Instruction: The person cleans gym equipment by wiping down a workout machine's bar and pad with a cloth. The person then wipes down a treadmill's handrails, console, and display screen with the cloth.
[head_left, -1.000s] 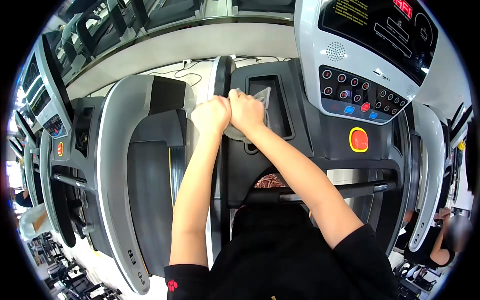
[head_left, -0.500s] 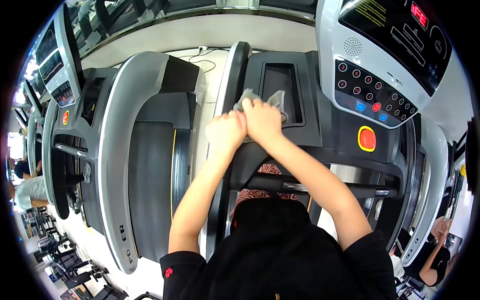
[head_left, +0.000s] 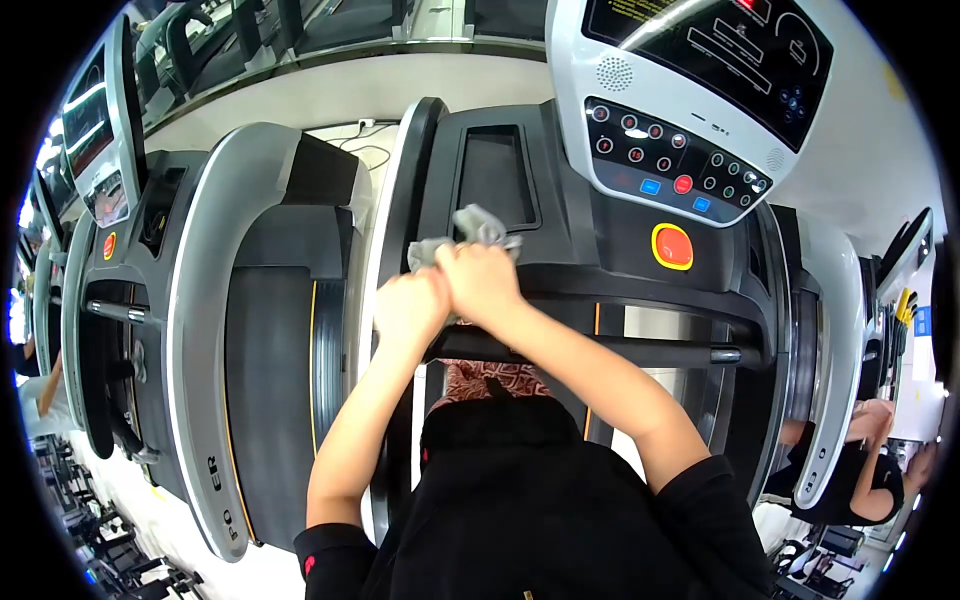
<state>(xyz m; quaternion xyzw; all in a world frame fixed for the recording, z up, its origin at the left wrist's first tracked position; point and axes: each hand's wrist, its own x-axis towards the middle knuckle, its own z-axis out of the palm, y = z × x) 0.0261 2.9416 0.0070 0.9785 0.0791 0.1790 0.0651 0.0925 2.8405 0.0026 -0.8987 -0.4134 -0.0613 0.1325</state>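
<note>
Head view, looking down: the cloth (head_left: 482,223) sits bunched at the near left corner of the tray (head_left: 495,175), close to the surface's (head_left: 555,248) near edge. The right hand (head_left: 480,283) has its fingers curled onto it; the left hand (head_left: 413,307) is tucked alongside, but whether it grips too, I can't tell. I'd say flatter palms and even pressure would suit, keeping clear of the button (head_left: 672,246).
</note>
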